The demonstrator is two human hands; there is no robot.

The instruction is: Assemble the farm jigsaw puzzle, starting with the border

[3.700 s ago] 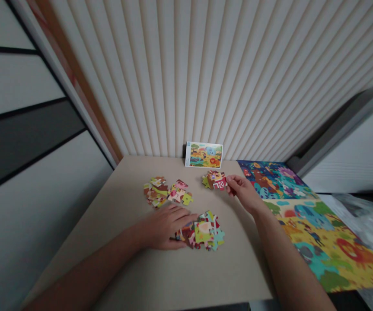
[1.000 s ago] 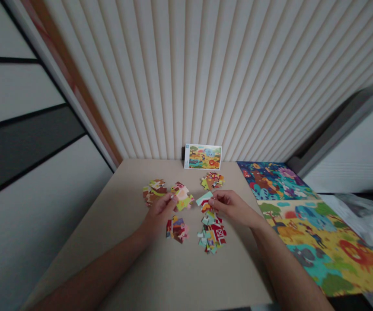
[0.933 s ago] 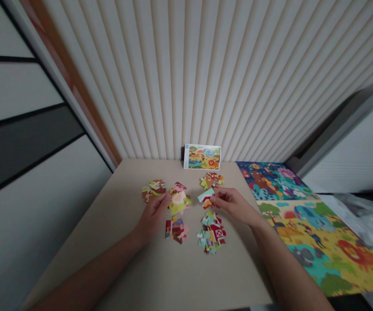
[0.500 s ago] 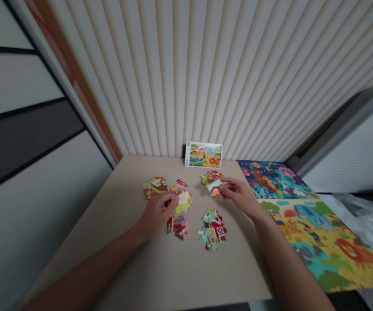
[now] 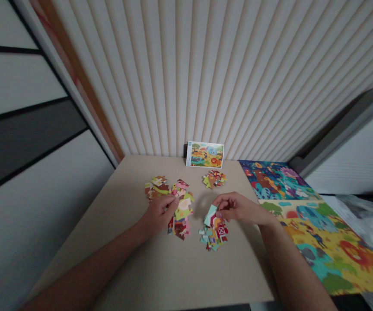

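Note:
My right hand [image 5: 238,208] pinches a puzzle piece [image 5: 210,216] with light blue and red on it, just above a pile of blue and red puzzle pieces [image 5: 212,239]. Between the fingers of my left hand [image 5: 160,211] is a yellow-green puzzle piece [image 5: 183,208] with a pale patch. This hand is beside a heap of pink and purple pieces [image 5: 180,228]. Behind it lies a pile of brown and green pieces [image 5: 156,186], partly covered by the hand. Farther back on the right sits another small pile of pieces [image 5: 214,179].
A picture card [image 5: 205,154] leans upright at the back of the beige table [image 5: 134,268], against a pleated curtain [image 5: 180,77]. Along the right side lie a dark-blue assembled puzzle [image 5: 278,179] and a yellow animal puzzle [image 5: 325,246]. Clear plastic wrapping [image 5: 371,220] lies beyond them.
My right hand has moved toward me, carrying its puzzle piece from the back right pile to over the blue and red pile. My left hand has hardly moved.

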